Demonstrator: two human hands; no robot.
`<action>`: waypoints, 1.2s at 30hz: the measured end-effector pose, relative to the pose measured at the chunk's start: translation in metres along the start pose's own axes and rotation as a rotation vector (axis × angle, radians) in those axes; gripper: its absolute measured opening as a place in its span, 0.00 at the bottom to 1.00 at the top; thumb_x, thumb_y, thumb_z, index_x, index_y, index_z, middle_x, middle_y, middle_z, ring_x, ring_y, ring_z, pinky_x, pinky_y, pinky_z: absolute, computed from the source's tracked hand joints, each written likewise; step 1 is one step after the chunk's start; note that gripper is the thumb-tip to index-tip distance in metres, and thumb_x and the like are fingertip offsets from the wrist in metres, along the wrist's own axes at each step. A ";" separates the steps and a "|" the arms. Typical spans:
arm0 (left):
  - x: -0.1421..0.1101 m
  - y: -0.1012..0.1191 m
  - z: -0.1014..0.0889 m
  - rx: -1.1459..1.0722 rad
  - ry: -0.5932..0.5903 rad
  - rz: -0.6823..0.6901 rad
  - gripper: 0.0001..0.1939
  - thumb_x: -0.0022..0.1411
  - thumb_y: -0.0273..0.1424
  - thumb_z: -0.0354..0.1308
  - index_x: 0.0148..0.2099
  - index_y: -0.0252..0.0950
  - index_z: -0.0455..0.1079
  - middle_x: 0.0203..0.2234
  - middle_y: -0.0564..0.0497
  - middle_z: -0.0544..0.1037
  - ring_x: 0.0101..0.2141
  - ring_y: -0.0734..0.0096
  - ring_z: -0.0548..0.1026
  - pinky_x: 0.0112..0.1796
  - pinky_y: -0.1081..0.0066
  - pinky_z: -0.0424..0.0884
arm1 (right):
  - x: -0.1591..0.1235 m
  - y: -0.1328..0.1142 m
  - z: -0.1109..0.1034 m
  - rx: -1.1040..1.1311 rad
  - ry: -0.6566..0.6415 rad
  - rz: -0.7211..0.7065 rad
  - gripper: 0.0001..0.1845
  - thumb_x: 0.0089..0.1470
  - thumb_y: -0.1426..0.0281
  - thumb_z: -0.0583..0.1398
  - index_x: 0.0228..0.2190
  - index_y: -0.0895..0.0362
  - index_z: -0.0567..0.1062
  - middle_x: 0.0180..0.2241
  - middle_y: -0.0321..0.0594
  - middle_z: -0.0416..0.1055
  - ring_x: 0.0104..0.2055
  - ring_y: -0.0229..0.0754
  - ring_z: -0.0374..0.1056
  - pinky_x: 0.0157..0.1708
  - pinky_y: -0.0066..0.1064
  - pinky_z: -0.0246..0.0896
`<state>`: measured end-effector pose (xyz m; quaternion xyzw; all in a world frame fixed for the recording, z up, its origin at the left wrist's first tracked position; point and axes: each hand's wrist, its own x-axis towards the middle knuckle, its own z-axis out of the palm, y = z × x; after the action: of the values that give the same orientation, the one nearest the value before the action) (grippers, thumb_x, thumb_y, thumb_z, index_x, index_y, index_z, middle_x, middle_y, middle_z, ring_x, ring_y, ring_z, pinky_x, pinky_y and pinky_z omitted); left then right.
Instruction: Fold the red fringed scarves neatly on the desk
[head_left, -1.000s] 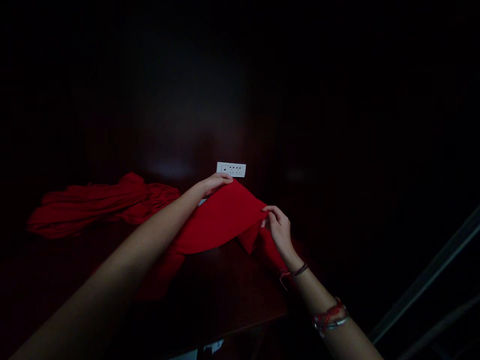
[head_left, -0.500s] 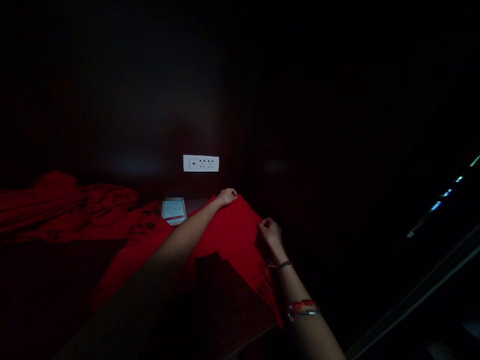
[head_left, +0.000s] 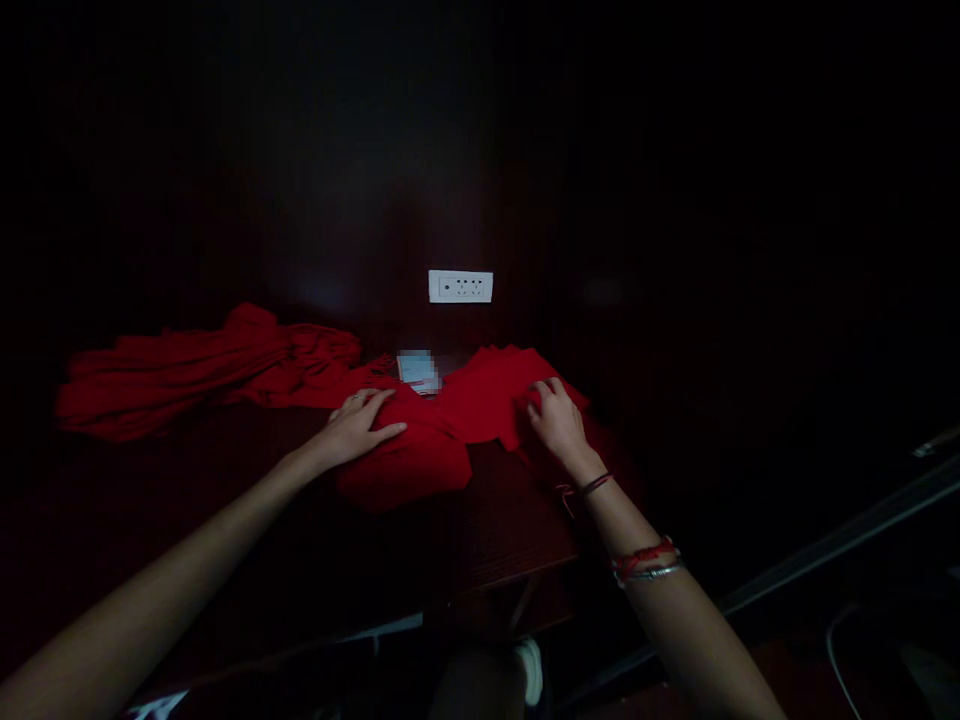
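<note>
A red scarf (head_left: 450, 425) lies bunched on a dark wooden table (head_left: 510, 525). My left hand (head_left: 358, 425) rests flat on its left fold, fingers stretched out. My right hand (head_left: 556, 420) presses on the scarf's right part near the table's right edge, fingers curled into the cloth. The scarf's fringed end hangs by my right wrist, which wears thin bands and a red bracelet.
More red cloth (head_left: 195, 370) lies heaped at the back left. A small light card (head_left: 418, 369) lies behind the scarf. A white socket plate (head_left: 460, 286) is on the dark back wall. The room is very dark; a metal rail (head_left: 832, 545) runs at the right.
Both hands lowered the scarf from held up to lying on the table. My left hand moved back toward me and left, and now lies flat on the cloth.
</note>
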<state>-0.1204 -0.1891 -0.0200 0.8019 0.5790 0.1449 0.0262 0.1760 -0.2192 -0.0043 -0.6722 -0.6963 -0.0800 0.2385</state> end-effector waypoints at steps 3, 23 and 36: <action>-0.034 -0.033 0.001 -0.082 -0.211 -0.064 0.43 0.46 0.52 0.47 0.58 0.30 0.46 0.53 0.39 0.54 0.53 0.55 0.52 0.49 0.61 0.51 | 0.002 -0.047 0.012 0.118 -0.123 -0.288 0.13 0.52 0.69 0.49 0.39 0.58 0.66 0.40 0.44 0.61 0.40 0.39 0.59 0.39 0.29 0.54; -0.073 -0.075 -0.069 0.111 0.522 0.002 0.26 0.52 0.32 0.48 0.54 0.40 0.53 0.48 0.46 0.58 0.49 0.60 0.58 0.46 0.64 0.56 | 0.024 -0.075 0.034 0.311 0.088 -0.386 0.21 0.48 0.77 0.47 0.47 0.58 0.61 0.45 0.43 0.62 0.47 0.42 0.57 0.47 0.35 0.51; -0.106 -0.128 -0.081 0.429 0.428 -0.054 0.18 0.52 0.27 0.46 0.46 0.40 0.63 0.40 0.45 0.67 0.46 0.57 0.61 0.47 0.57 0.51 | 0.007 -0.050 0.036 0.126 -0.088 -0.529 0.14 0.51 0.76 0.48 0.39 0.61 0.67 0.36 0.44 0.66 0.37 0.39 0.60 0.38 0.28 0.55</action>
<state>-0.2900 -0.2571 0.0095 0.7248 0.6097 0.1844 -0.2625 0.1190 -0.2021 -0.0222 -0.4538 -0.8609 -0.0667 0.2202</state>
